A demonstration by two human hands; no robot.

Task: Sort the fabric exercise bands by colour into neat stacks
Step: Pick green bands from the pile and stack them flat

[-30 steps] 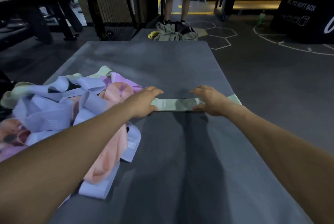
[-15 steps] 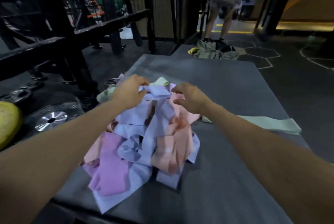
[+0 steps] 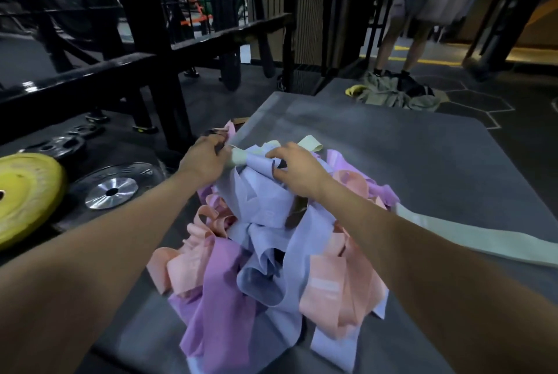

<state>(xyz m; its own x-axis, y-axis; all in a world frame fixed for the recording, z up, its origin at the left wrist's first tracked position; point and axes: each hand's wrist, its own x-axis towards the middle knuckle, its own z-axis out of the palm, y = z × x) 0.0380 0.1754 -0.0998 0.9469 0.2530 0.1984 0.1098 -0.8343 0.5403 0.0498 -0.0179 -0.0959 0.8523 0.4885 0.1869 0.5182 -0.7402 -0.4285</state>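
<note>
Head view: tangled pile of soft fabric bands (image 3: 271, 252), lilac, purple, peach, on grey matte mat (image 3: 407, 162). Left hand (image 3: 205, 159) pinches pale green band (image 3: 240, 157) at pile's far top. Right hand (image 3: 297, 174), fingers curled, grips a lilac band (image 3: 259, 189). 1 flat green band (image 3: 471, 237) lies right of the pile.

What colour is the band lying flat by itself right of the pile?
Pale mint green: the lone flat band on the grey mat, seen in the head view.
</note>
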